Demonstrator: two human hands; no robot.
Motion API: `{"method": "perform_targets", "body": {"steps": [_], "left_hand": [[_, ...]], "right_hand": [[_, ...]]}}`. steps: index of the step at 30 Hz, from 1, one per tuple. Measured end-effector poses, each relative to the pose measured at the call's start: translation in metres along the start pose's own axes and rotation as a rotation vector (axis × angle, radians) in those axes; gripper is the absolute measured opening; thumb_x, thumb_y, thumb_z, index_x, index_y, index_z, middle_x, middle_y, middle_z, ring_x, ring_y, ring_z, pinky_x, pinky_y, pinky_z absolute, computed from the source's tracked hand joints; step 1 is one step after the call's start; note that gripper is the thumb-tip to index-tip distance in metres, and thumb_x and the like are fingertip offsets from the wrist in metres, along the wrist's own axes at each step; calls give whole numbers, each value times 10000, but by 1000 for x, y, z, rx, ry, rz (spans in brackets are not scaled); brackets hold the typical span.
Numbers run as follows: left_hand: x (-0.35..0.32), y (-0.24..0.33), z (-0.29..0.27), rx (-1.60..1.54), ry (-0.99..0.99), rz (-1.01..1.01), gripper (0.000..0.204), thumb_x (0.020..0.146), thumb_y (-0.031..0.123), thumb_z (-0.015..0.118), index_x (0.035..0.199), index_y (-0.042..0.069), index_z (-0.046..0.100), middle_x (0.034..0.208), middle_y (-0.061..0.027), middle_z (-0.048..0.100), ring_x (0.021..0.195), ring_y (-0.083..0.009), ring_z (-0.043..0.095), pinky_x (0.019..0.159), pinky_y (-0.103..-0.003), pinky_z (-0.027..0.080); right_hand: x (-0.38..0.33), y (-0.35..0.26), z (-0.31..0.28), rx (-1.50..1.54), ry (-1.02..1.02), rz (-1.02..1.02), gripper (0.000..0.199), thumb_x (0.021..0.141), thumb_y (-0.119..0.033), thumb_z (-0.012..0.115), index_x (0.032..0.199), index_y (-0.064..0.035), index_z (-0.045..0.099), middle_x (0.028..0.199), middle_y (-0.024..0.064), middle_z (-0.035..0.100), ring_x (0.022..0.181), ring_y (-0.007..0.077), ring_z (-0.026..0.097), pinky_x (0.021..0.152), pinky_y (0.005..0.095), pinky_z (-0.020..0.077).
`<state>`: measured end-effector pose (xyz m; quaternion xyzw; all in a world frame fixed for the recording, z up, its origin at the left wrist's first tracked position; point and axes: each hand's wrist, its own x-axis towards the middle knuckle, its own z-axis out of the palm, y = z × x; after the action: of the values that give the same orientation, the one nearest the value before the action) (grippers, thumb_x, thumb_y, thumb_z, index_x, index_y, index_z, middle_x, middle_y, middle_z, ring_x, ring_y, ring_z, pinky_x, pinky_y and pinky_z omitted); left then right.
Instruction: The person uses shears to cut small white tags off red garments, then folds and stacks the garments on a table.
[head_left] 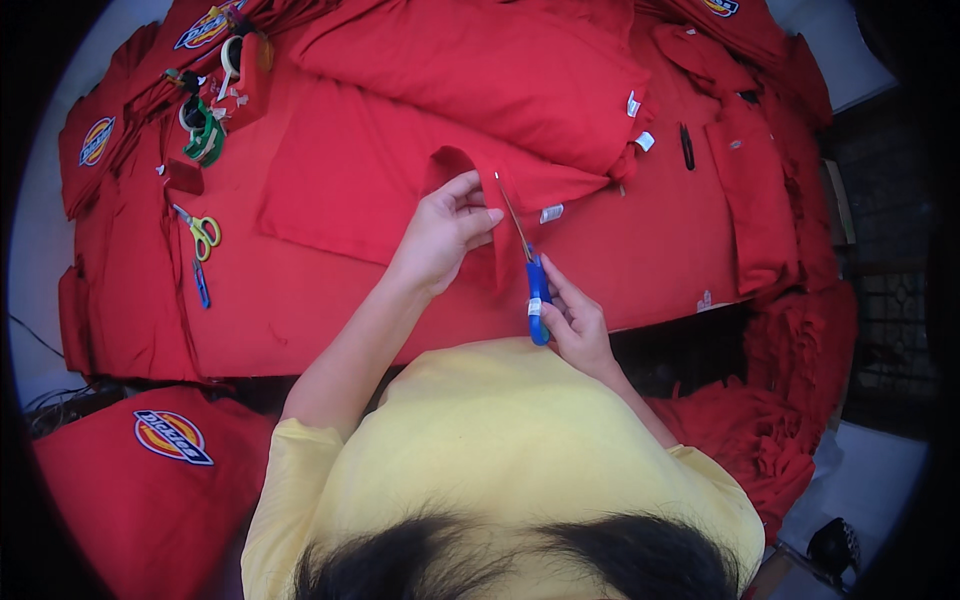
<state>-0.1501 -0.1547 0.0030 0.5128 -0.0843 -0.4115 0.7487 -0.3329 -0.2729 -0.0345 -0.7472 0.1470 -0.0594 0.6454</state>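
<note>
My left hand [450,225] is closed, pinching the raised edge of a red cloth piece [455,160] over the table's middle. In my right hand [580,325], just in front of the table edge, is a pair of blue-handled scissors [538,285]. The blades point away from me and slant slightly left, with their tips close beside the held cloth. Whether the blades are parted is hard to make out. Under and beyond the left hand lies a spread red garment [340,180], with a white label [551,213] just right of the scissors.
Folded red garments [480,60] cover the far side, and more [750,190] lie at the right. On the left are yellow-handled scissors [205,235], a blue snipper [202,284] and tape dispensers [203,137]. Black tweezers [687,147] rest at the right. A red garment [150,490] sits near left.
</note>
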Motion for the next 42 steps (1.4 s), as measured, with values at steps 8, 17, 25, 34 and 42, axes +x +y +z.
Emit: {"method": "perform_targets", "body": {"steps": [8,17,25,34,42], "left_hand": [[-17,-9,18,11,33,7,512,813,-6,631,1298,59,479,1082,-17,581,901,-56,565,716,-207,467],[-20,-34,26,-20,226,140,448,829,-14,619,1261,-13,497,1013,-24,597,860,-55,553,712,-183,448],[-41,-41,50,66,257,153,504,844,-26,588,1323,0,436,969,-42,580,821,-71,572,713,-220,476],[-36,-54,46,-21,408,231,409,851,-18,591,1250,-3,506,1016,-31,596,853,-65,561,735,-202,434],[-48,-47,57,112,402,224,375,848,-15,594,1215,-19,518,1021,-31,602,835,-57,556,726,-207,437]], "right_hand": [[1,2,-22,174,-94,69,521,922,-12,485,1415,10,319,1021,75,578,845,78,557,761,215,446],[-3,6,-53,269,-247,140,515,919,-58,513,1399,16,344,985,98,588,794,138,586,748,225,450],[6,5,-64,15,-301,-39,539,895,-81,560,1393,-3,369,1004,97,592,872,179,596,800,269,465],[5,4,-80,363,-416,308,528,903,-16,522,1402,10,353,1105,107,568,943,117,556,829,245,447],[13,5,-72,109,-420,-5,546,896,7,530,1408,17,338,1120,107,571,964,118,563,850,237,448]]}}
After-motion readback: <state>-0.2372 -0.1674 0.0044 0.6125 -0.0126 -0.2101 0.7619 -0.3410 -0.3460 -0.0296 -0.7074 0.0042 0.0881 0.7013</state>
